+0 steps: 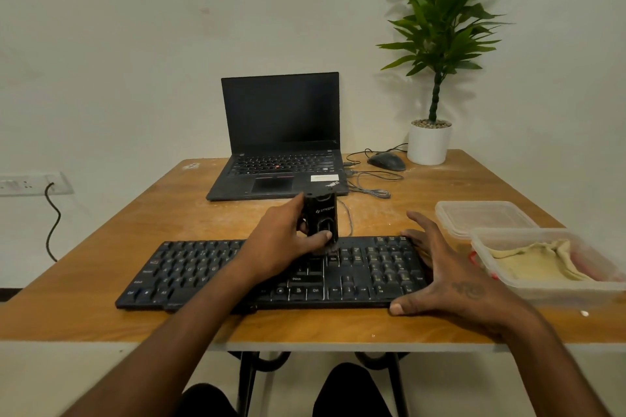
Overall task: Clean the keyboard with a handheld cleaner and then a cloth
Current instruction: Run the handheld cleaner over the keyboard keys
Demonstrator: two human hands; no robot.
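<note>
Your left hand [284, 240] grips the black handheld cleaner [321, 218], fingers curled round its body, thumb across the front. The cleaner stands upright, its lower end down on the keys near the middle of the black keyboard [203, 267], just right of the main letter block. Faint lettering on the cleaner's side; too blurred to read.

Your right hand [450, 274] lies spread over the keyboard's right end, fingers straight and splayed, thumb at the front edge, fingertips reaching the far right corner. It holds nothing, only rests against the keyboard.

The keyboard sits lengthwise near the front edge of the wooden desk [169, 213]. A thin grey cable runs from behind the cleaner toward the back of the desk.

To the right, just beside the keyboard, a clear plastic container [542, 284] holds a crumpled pale yellow cloth [535, 262]; something red shows in it too, not clear what. A second clear container [481, 217], lidded, sits behind it, touching or nearly so.

Further back: an open black laptop [281, 132], screen dark, a black mouse [386, 161] with loose cable to its right, and a green plant in a white pot [428, 144] at the far right corner. A wall socket [34, 183] with a black cord plugged in sits on the left wall.
</note>
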